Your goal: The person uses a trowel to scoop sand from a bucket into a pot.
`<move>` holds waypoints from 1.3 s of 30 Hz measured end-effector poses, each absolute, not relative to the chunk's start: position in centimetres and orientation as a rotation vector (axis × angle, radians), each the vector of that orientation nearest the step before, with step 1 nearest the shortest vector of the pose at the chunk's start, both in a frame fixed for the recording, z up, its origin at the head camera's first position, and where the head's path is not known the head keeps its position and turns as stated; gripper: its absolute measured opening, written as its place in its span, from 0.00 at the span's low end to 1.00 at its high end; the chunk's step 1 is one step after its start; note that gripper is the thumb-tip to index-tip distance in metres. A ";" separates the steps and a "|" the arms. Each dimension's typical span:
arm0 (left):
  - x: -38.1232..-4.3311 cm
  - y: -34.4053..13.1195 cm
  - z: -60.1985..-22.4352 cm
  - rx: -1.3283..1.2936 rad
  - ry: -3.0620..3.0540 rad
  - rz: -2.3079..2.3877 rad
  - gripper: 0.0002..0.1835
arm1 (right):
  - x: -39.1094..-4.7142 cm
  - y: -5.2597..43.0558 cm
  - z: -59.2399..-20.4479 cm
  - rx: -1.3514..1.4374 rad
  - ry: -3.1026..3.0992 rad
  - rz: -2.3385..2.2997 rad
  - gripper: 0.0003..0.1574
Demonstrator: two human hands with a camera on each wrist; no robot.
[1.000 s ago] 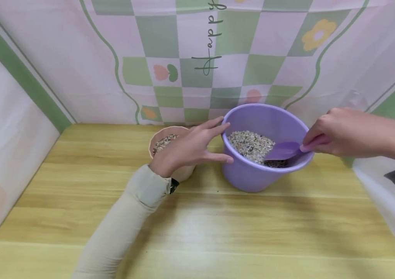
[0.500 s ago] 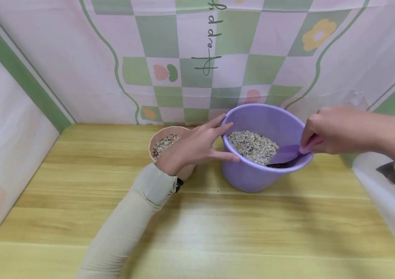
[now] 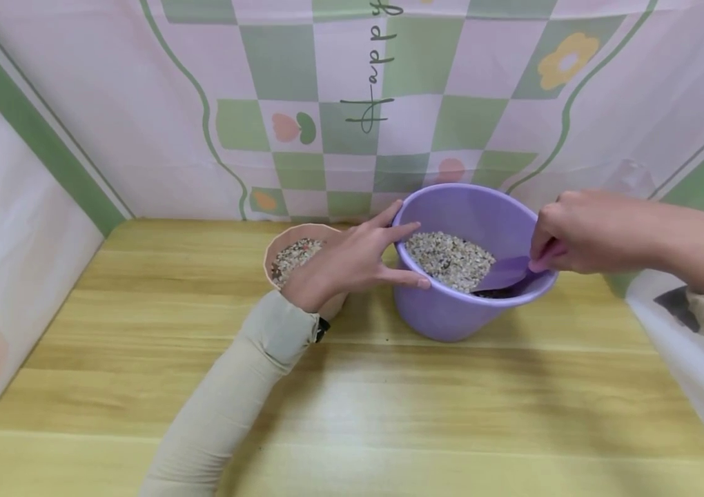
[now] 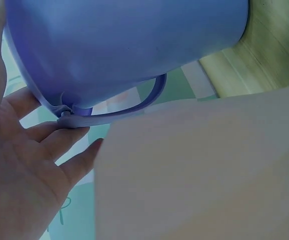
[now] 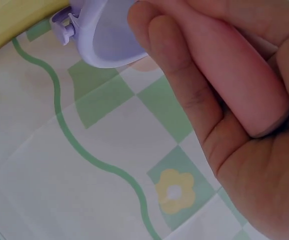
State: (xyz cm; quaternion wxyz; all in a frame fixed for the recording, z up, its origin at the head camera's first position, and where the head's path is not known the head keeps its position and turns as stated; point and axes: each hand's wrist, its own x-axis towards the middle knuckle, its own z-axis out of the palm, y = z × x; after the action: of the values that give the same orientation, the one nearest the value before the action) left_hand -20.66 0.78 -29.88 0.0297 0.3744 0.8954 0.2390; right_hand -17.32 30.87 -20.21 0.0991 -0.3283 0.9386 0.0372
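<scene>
My left hand point(image 3: 358, 259) holds the left rim of a purple bucket point(image 3: 445, 317), its thumb at the front edge and a finger over the rim. In the left wrist view the fingers spread beside the bucket's hanging handle point(image 4: 119, 115). Pale mixed grit point(image 3: 448, 259) fills part of the bucket. My right hand point(image 3: 594, 231) grips the pink handle point(image 5: 234, 75) of a small trowel. Its purple blade point(image 3: 504, 274) dips into the bucket against the grit. A pink pot point(image 3: 274, 248) with similar grit stands left of the bucket, partly hidden under the left hand and wrist.
Both containers stand on a wood-grain table point(image 3: 352, 414), close to the printed cloth backdrop point(image 3: 352, 83) behind. Cloth panels point(image 3: 10, 241) also flank the table's sides. My left forearm sleeve point(image 3: 215, 393) crosses over the front of the table.
The left hand has shifted slightly right, its fingers and thumb now farther onto the bucket rim. The right hand has moved a little left with the trowel. The bucket and pot stay in place.
</scene>
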 end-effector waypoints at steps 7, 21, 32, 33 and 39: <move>-20.8 0.6 -30.3 1.154 2.741 0.775 0.52 | -17.5 30.5 -21.2 -0.973 2.766 0.040 0.11; -20.6 0.7 -30.6 1.145 2.726 0.844 0.52 | -17.3 30.3 -21.8 -1.028 2.797 -0.019 0.11; -20.5 0.8 -30.7 1.156 2.722 0.854 0.52 | -17.5 29.9 -22.8 -0.963 2.807 -0.054 0.08; -20.5 0.8 -30.7 1.153 2.720 0.855 0.52 | -17.5 30.0 -22.8 -0.962 2.810 -0.061 0.08; -20.5 0.8 -30.7 1.153 2.718 0.860 0.52 | -17.6 30.1 -22.9 -0.994 2.825 -0.046 0.08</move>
State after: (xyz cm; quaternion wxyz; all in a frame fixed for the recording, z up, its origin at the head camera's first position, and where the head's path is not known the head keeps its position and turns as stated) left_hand -20.55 0.80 -30.65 0.0331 0.3747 0.8834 0.2796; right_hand -17.60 30.05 -22.93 0.0730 -0.3309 0.9407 -0.0152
